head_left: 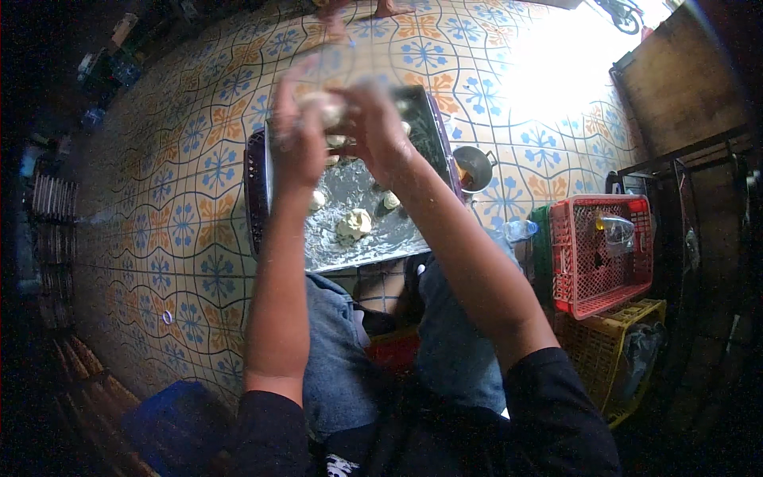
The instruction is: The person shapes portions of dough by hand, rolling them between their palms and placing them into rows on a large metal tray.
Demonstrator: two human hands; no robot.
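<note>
Above the far half of a floured metal tray [342,258], my left hand [300,151] and my right hand [381,131] are raised close together. Between them is a pale dough ball [321,110], with the fingers of both hands curved about it; motion smears the fingertips. On the tray lie a larger rough lump of dough [354,224], a small dough ball [391,199] to its right and another dough piece [317,199] to its left. More dough pieces sit farther back, partly hidden by my hands. Loose white flour is smeared over the tray's near part.
A purple crate [257,187] shows under the tray. Right of it are a metal pot [475,168] with orange-brown contents, a plastic bottle [520,230], a red crate [563,254] and a yellow crate [592,358]. Another person's bare foot [393,9] is on the patterned tiles beyond.
</note>
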